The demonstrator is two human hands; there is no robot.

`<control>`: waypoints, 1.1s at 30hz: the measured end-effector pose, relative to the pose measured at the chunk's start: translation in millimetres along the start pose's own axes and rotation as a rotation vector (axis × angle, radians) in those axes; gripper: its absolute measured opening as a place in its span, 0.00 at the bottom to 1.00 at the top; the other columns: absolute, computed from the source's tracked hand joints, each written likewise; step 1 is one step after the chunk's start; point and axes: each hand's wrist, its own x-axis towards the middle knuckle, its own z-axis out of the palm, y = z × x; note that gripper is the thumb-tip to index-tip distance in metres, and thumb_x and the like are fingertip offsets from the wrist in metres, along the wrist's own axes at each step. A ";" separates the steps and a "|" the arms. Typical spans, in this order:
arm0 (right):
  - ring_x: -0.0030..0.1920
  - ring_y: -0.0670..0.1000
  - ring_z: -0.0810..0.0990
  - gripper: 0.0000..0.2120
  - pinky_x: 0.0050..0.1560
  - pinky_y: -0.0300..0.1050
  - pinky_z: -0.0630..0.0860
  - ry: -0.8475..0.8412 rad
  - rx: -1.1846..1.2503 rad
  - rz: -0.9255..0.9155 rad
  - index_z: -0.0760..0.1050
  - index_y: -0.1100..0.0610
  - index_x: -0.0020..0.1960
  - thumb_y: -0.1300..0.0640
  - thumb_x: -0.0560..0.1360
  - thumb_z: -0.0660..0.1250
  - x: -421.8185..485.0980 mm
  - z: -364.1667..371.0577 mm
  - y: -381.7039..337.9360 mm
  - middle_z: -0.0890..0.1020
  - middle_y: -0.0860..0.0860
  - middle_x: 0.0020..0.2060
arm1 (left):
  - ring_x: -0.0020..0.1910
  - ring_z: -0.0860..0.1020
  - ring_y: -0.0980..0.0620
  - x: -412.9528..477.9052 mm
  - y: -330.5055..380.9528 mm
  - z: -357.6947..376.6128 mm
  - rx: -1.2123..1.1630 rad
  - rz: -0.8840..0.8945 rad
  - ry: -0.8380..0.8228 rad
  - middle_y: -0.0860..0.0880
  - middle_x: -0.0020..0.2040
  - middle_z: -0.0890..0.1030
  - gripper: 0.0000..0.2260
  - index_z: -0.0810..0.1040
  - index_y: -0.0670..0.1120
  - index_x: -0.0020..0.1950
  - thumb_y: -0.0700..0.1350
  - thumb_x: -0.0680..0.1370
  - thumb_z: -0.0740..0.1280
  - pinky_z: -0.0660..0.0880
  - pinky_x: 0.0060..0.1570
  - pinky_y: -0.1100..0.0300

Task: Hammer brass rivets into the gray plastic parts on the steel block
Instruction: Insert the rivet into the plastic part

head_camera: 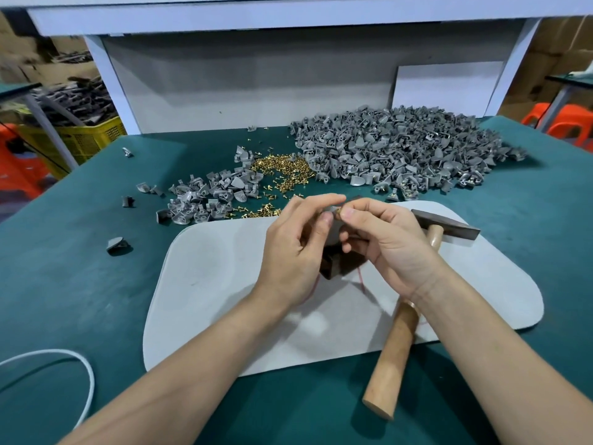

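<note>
Hammer [390,358]: lies unheld. The wooden handle points towards you under your right forearm and the head rests on the pad beyond your right hand.
Gray pad [224,284]: flat on the green table [96,284], carrying block and hammer.
Steel block [333,263]: dark, on the pad directly below your hands and largely hidden by them. Whether a part sits on it cannot be told.
Left hand [298,242]: raised above the block, thumb and forefinger pinching a gray plastic part [332,209], other fingers loosely curled.
Right hand [388,239]: fingertips meet your left, thumb and forefinger pinching a brass rivet [337,216] against the part. The pieces are tiny, so who holds which is a judgement.
Step in hand: seating the rivet in the part's hole by hand; no hammering yet.
Next move: set the loaded part squarely on the block, steady it with your left hand and free your right for the hammer. Keep the rivet upright or it will drop out.
Supply: loose rivets [282,170] just beyond the pad, between a small heap of parts [208,197] and a large heap [401,149] farther right.
</note>
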 end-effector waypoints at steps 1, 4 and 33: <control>0.34 0.47 0.77 0.06 0.35 0.37 0.76 0.005 0.003 -0.028 0.78 0.60 0.40 0.59 0.64 0.69 0.7 -0.7 1.1 0.80 0.51 0.33 | 0.49 0.76 0.58 0.4 0.0 -0.5 0.054 0.029 0.021 0.52 0.48 0.77 0.12 0.79 0.48 0.60 0.40 0.80 0.62 0.71 0.50 0.65; 0.39 0.49 0.80 0.02 0.46 0.40 0.78 0.005 -0.009 -0.108 0.81 0.57 0.37 0.59 0.65 0.70 2.2 -2.8 3.4 0.82 0.52 0.34 | 0.50 0.75 0.57 1.6 -0.9 -2.6 0.090 0.083 0.042 0.48 0.50 0.75 0.12 0.80 0.46 0.59 0.38 0.79 0.63 0.75 0.51 0.61; 0.34 0.50 0.81 0.13 0.39 0.42 0.79 0.058 -0.088 -0.130 0.80 0.56 0.34 0.71 0.71 0.67 1.3 -1.4 1.2 0.82 0.53 0.31 | 0.37 0.80 0.55 2.2 6.4 -0.1 -0.402 -0.230 0.133 0.52 0.39 0.82 0.07 0.80 0.47 0.47 0.35 0.76 0.68 0.77 0.39 0.64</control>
